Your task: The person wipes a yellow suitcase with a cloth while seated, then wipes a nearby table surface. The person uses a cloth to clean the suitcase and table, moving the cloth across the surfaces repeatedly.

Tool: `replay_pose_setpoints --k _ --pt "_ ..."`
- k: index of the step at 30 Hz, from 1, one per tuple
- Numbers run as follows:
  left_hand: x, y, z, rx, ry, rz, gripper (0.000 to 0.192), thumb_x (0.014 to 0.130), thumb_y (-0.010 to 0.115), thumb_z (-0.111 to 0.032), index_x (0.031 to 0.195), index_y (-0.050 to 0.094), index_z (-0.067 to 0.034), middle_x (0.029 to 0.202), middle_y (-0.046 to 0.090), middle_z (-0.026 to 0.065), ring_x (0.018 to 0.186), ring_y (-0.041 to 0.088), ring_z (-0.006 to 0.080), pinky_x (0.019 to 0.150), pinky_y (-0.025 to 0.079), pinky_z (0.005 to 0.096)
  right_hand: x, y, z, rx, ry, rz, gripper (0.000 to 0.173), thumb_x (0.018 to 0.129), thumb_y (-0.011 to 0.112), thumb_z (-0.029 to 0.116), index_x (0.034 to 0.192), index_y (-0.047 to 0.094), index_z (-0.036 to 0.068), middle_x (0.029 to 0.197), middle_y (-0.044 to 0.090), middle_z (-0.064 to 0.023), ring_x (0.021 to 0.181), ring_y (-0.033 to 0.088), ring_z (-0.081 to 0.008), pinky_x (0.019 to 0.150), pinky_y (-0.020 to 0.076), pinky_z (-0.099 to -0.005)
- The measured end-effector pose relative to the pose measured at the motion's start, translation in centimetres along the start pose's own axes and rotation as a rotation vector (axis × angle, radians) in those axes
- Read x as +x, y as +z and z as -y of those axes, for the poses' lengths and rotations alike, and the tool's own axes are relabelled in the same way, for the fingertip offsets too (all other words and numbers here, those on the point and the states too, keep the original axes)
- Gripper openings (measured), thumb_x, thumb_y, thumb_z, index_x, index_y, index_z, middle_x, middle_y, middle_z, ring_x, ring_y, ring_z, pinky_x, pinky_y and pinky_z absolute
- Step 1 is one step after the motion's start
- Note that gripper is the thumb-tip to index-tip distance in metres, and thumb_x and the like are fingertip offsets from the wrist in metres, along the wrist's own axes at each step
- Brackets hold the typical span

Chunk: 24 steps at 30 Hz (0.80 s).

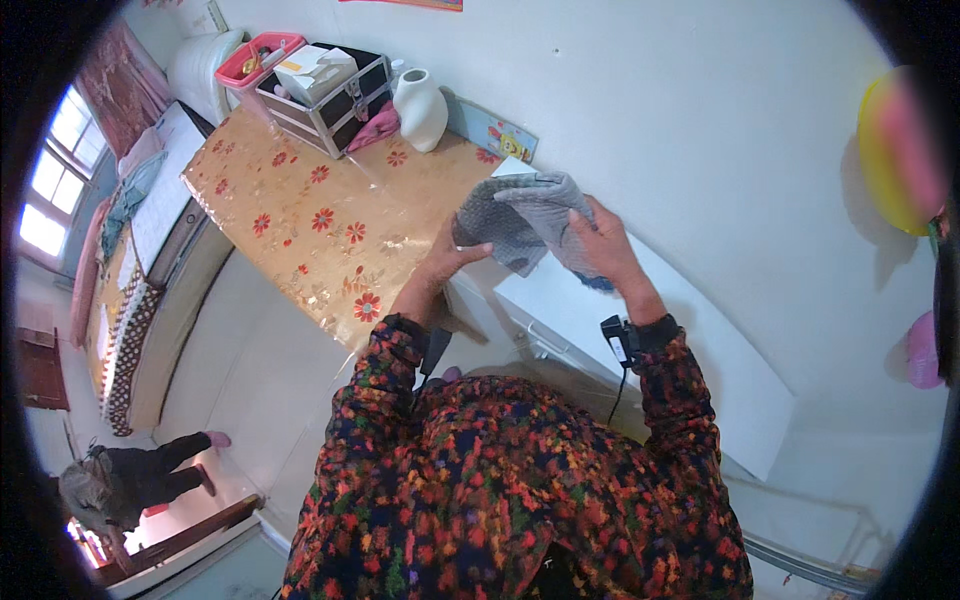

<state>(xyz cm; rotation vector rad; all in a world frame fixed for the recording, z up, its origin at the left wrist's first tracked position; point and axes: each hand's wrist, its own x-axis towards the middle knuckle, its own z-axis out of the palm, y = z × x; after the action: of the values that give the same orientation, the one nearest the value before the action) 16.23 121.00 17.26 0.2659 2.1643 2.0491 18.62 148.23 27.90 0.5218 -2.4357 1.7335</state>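
Note:
A grey textured cloth (536, 217), partly folded, is held up between my two hands above a white surface. My right hand (607, 244) grips its right side, with the thumb on the front of the fabric. At the cloth's lower left edge is my left hand (450, 259); its thumb lies over the edge and its fingers are partly hidden behind the fabric. A dark blue patch shows at the bottom of the cloth, below my right hand. Black devices are strapped at both wrists, the clearer one at the right wrist (619, 341).
A table with a flowered cover (300, 187) bears a black case (330, 105), a pink basket (251, 64) and a white vase (421, 112). A white cabinet top (675, 330) runs along the wall. Another person (127, 480) is at the lower left, near a bed (169, 217).

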Motion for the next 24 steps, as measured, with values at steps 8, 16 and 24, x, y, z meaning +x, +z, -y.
replay_pose_setpoints --k 8,16,24 --pt "2.1 2.1 0.4 -0.076 -0.139 0.126 0.045 0.075 0.081 -0.021 0.112 0.064 -0.003 0.113 0.063 0.0081 0.103 0.059 0.0198 0.089 0.047 0.0350 1.8 -8.0 6.7 0.253 0.241 0.114 0.037 0.098 0.057 0.024 0.125 0.058 -0.002 0.112 0.066 -0.0040 0.100 0.059 -0.0107 0.091 0.0470 -0.0288" --pt "1.7 3.9 1.8 -0.813 -0.444 0.141 0.030 0.085 0.063 -0.015 0.111 0.060 -0.001 0.103 0.064 0.0082 0.097 0.062 0.0204 0.081 0.053 0.0385 2.0 -7.4 0.9 -0.840 0.277 -0.033 0.035 0.097 0.051 0.025 0.120 0.057 -0.001 0.107 0.067 -0.0219 0.097 0.065 -0.0326 0.084 0.0509 -0.0421" --pt "0.5 6.5 7.2 -0.926 -0.628 -0.161 0.075 0.093 0.035 -0.070 0.124 0.053 -0.005 0.116 0.060 0.0144 0.105 0.057 0.0318 0.088 0.046 0.0587 -7.2 12.3 -6.2 -0.838 0.039 0.194 0.049 0.091 0.057 0.027 0.131 0.047 0.001 0.123 0.057 -0.0249 0.109 0.057 -0.0414 0.091 0.0471 -0.0485"
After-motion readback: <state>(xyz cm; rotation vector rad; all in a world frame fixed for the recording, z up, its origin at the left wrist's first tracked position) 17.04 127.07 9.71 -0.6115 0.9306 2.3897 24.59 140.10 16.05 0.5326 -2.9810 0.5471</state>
